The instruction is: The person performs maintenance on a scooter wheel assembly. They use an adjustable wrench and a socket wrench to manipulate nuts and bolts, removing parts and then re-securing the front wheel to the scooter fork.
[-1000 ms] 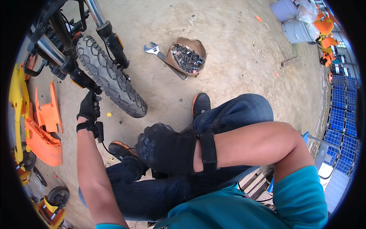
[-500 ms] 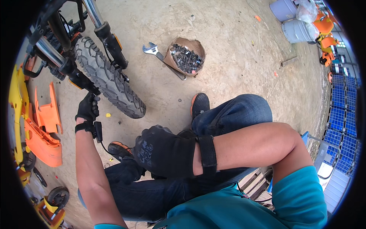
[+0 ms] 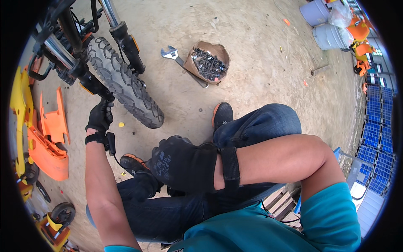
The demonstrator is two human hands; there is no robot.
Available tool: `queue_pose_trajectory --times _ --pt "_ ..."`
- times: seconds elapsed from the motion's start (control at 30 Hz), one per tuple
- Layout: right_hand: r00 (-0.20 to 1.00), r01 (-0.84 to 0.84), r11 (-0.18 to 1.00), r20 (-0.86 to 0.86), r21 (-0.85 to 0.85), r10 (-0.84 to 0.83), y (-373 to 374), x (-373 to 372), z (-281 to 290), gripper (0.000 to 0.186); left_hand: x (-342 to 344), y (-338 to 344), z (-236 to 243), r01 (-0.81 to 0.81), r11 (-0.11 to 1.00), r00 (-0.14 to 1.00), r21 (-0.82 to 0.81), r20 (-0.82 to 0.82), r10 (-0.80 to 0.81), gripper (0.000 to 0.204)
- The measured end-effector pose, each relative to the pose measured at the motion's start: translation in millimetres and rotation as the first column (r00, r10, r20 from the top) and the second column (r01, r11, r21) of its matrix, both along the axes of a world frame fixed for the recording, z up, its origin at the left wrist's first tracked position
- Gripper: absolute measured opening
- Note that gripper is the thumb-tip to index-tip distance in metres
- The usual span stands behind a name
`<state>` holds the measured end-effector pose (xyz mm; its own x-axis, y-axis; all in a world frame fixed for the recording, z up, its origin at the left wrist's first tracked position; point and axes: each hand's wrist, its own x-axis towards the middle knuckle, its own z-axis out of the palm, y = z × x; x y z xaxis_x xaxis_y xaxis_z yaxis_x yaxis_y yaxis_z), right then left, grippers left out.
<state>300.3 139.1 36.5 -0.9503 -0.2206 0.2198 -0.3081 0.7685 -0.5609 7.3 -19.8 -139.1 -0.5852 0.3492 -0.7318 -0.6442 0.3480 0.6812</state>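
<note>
My left hand [image 3: 100, 115], in a black glove, is closed right at the lower end of a black fork leg [image 3: 94, 86]. What its fingers hold, if anything, is hidden. Beside it stands a knobbly black tyre [image 3: 126, 84], between this leg and the second fork leg [image 3: 128, 46]. My right hand [image 3: 176, 161], also gloved in black, is curled closed above my legs. Its back is turned up, so whatever is in the fingers cannot be seen.
An adjustable wrench [image 3: 180, 63] lies against a torn brown bag [image 3: 222, 54] of small dark fasteners on the concrete floor. Orange panels [image 3: 52, 122] and yellow panels [image 3: 20, 105] lie at left. Buckets [image 3: 327, 38] stand far right, and blue crates [image 3: 373, 122] line the right side.
The whole view has shifted slightly, moving the wheel and bag a little to the right in the picture. Both hands stay closed in about the same places.
</note>
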Motion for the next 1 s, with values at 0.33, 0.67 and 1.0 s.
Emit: queue_pose_trajectory --times 0.33,0.67,1.0 --pt "1.000 0.001 1.000 0.010 0.005 -0.001 1 -1 -3 0.007 2 -1 -5 0.064 0.993 0.997 0.099 -0.052 -0.059 0.029" --pt "0.996 -0.068 0.998 0.065 0.004 0.067 8 -9 2 0.012 1 -10 9 -0.045 0.999 0.994 0.021 0.103 0.043 0.053" --pt "0.976 -0.156 0.980 0.173 0.120 0.134 7 -8 5 0.027 10 9 30 0.017 0.994 0.999 -0.108 0.035 -0.013 0.038"
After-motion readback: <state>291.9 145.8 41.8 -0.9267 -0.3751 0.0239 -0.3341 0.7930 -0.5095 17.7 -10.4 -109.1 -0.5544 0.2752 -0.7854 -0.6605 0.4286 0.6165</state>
